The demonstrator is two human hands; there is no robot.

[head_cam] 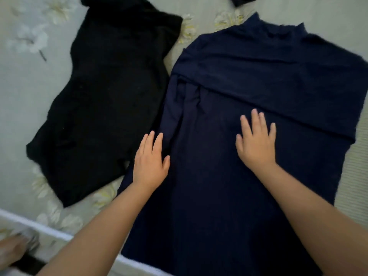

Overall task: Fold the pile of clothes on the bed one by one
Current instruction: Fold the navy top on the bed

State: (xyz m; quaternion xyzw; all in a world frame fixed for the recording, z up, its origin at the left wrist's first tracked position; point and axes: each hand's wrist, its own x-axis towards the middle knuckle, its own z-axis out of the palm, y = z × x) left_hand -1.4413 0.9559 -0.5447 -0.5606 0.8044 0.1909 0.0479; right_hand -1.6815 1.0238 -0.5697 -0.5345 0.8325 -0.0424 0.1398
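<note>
Two hands lie flat on a navy top spread over the bed, whose cover is pale with a flower print. The top lies toward the right side of the bed, its high collar pointing to the far edge and its hem reaching over the near edge. One sleeve is folded across the chest as a band that slants from the left shoulder down toward the right side.

The left hand rests with straight fingers on the top's left edge, holding nothing. The right hand presses palm down on the middle of the top, fingers spread and straight, their tips just at the lower border of the folded sleeve; it grips nothing either.

Just beside the navy top, to its left, a black garment lies spread on the bed. Another dark piece of cloth shows at the far edge, cut off by the frame.
</note>
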